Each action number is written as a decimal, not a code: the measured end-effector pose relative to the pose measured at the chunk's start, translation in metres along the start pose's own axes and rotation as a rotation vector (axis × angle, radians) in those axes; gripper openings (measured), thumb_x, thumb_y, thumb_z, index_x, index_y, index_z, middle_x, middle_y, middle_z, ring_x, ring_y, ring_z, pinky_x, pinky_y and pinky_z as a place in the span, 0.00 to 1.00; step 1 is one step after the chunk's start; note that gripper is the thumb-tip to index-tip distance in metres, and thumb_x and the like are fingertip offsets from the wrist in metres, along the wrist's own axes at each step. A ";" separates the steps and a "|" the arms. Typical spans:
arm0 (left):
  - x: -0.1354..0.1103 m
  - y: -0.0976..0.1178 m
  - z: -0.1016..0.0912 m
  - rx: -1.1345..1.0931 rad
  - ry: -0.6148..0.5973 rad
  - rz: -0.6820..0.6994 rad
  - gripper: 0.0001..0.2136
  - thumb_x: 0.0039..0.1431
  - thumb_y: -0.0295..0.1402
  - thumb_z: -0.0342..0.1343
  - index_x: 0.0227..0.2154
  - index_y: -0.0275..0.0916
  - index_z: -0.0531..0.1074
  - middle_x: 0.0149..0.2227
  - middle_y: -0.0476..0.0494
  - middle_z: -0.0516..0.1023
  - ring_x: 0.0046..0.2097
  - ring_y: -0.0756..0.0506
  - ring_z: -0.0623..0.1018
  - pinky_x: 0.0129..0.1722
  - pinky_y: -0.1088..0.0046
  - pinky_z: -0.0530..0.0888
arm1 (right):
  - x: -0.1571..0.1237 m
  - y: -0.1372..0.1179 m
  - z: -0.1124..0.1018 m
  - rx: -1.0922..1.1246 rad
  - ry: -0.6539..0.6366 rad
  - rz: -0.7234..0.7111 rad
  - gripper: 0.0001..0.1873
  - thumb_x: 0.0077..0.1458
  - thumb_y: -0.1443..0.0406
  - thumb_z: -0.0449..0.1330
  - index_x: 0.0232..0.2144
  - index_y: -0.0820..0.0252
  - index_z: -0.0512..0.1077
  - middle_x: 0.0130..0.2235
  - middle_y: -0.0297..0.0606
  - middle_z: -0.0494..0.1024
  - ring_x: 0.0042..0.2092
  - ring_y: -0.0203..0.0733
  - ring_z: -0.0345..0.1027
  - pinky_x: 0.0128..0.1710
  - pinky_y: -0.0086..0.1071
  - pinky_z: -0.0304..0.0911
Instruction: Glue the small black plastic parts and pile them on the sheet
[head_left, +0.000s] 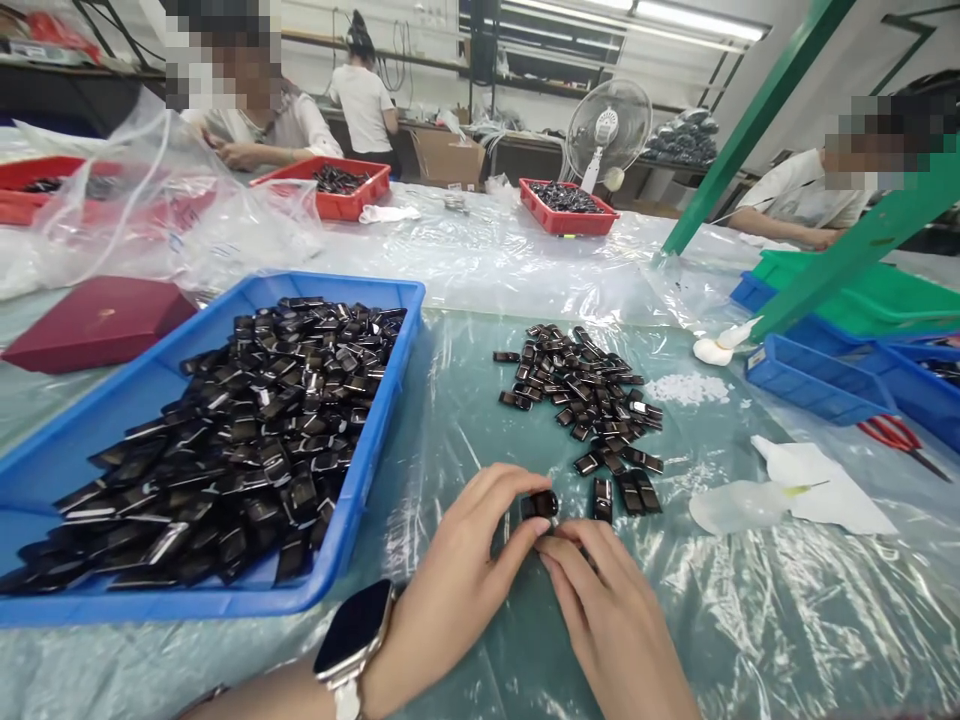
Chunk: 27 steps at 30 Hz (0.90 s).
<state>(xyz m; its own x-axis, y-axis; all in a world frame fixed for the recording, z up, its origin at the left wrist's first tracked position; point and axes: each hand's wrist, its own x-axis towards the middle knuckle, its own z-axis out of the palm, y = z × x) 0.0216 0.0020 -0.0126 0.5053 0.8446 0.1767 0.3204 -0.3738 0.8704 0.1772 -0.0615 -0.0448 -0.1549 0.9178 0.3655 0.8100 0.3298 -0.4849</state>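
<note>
The left hand (469, 545) pinches a small black piece (541, 504) between thumb and forefinger above the desk (450, 400), its long axis seemingly crosswise. The right hand (611, 600), fingers bent, sits just right of and below it; whether it grips anything cannot be told.

I note one camera, worn on the person's head, facing forward and down: near above the bare hands (466, 562) and the green, clear-plastic-covered table (469, 405), its upper field reaching across to the round, pale fan (606, 125) beyond.
</note>
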 end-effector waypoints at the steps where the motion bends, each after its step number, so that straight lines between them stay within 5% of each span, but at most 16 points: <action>1: 0.000 0.000 0.000 0.009 -0.001 0.005 0.11 0.68 0.26 0.51 0.49 0.47 0.66 0.50 0.50 0.70 0.53 0.46 0.71 0.51 0.71 0.69 | -0.001 0.002 -0.001 0.017 0.004 0.009 0.13 0.62 0.76 0.49 0.39 0.62 0.72 0.38 0.48 0.74 0.37 0.53 0.70 0.31 0.43 0.66; 9: -0.002 0.001 0.001 0.089 -0.052 0.068 0.10 0.69 0.27 0.50 0.50 0.44 0.66 0.49 0.47 0.70 0.52 0.45 0.70 0.50 0.68 0.70 | -0.006 0.003 -0.021 0.284 0.036 0.293 0.08 0.67 0.65 0.49 0.37 0.50 0.66 0.38 0.37 0.73 0.40 0.43 0.72 0.32 0.32 0.66; 15: -0.004 -0.001 0.003 0.176 -0.112 0.232 0.13 0.70 0.23 0.47 0.52 0.44 0.65 0.50 0.45 0.70 0.52 0.44 0.70 0.48 0.67 0.70 | 0.004 -0.013 -0.036 1.077 0.061 0.779 0.12 0.56 0.51 0.62 0.28 0.50 0.72 0.31 0.30 0.68 0.35 0.36 0.64 0.38 0.27 0.61; 27: -0.007 0.001 0.001 0.267 -0.112 0.388 0.13 0.69 0.21 0.47 0.52 0.37 0.66 0.47 0.40 0.72 0.46 0.43 0.73 0.45 0.66 0.74 | 0.007 -0.011 -0.036 1.201 0.046 0.802 0.12 0.53 0.53 0.66 0.28 0.52 0.71 0.26 0.28 0.66 0.29 0.36 0.59 0.34 0.30 0.57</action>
<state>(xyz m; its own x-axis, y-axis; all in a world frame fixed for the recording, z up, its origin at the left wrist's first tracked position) 0.0195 -0.0050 -0.0135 0.7066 0.5825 0.4018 0.2786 -0.7509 0.5988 0.1873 -0.0668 -0.0078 0.1418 0.9410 -0.3073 -0.2909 -0.2571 -0.9216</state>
